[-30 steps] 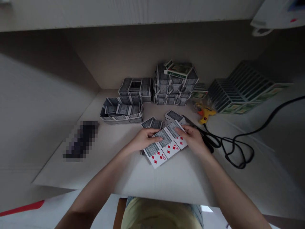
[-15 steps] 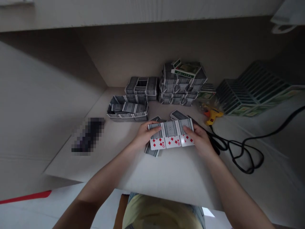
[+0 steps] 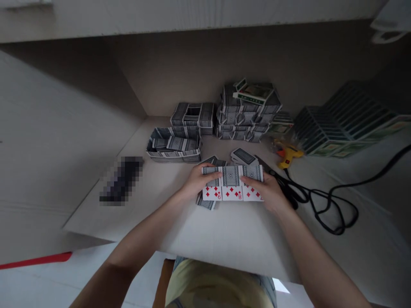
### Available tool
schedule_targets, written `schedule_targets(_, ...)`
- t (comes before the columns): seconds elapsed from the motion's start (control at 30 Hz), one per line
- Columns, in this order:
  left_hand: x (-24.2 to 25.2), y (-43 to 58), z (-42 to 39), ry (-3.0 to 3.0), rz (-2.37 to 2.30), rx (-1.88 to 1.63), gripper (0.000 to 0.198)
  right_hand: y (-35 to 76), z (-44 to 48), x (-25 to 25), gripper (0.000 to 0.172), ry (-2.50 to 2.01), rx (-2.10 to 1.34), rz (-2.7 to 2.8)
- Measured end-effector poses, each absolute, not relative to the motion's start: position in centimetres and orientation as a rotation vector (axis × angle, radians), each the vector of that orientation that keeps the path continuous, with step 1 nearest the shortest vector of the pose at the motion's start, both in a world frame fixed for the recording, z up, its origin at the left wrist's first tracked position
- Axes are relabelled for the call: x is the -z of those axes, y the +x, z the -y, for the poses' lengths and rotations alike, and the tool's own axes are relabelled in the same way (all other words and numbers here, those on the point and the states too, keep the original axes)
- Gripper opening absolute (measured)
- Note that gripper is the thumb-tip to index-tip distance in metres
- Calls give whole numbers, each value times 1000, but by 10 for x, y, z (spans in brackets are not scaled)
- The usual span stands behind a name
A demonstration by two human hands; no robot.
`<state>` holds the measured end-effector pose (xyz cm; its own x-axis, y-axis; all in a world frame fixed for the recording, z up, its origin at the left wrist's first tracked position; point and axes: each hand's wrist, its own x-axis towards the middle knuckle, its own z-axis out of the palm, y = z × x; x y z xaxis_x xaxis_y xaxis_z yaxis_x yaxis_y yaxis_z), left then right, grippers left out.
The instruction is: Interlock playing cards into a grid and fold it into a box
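Observation:
Between my two hands is a strip of joined playing cards [image 3: 231,193], with patterned backs along the top and red diamond faces below. My left hand [image 3: 199,179] grips its left end, thumb lying across the front. At the right end, my right hand [image 3: 265,188] pinches it with the thumb over a card back. Underneath, partly hidden, lie loose patterned cards [image 3: 206,202] on the white tabletop [image 3: 221,239]. A small pile of cards [image 3: 244,156] rests just beyond the strip.
An open box made of cards [image 3: 173,157] holds more cards. Behind it stand a card tissue box [image 3: 192,119] and stacked card boxes [image 3: 248,115]. A yellow glue gun [image 3: 289,156] and its black cable [image 3: 334,231] lie right, before green card packs [image 3: 334,128]. A blurred dark object [image 3: 121,179] lies left.
The strip has come level from a slight tilt. My right thumb has slid left along it, and the small card pile behind shows more.

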<state>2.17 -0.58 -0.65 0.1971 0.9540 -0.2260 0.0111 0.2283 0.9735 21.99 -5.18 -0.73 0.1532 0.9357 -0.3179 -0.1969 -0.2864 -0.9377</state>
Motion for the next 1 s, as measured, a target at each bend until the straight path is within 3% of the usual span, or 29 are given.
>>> schedule_targets(0.33,-5,18,9,1551,-1331,-876,31,215,51,5,33,-1372,-1318,793)
schedule_targets(0.47,-26,3,23,1872,-1584,-872,39,220,50,8,31,-1370,-1307,786)
schedule_targets(0.73,-39,-66,31,2096,-2179,62,44,217,48,8,32,-1381,-1279,797)
schedule_targets(1.0,-32,-105,13,1814,-2182,53,50,218,48,10,32,-1393,-1281,800)
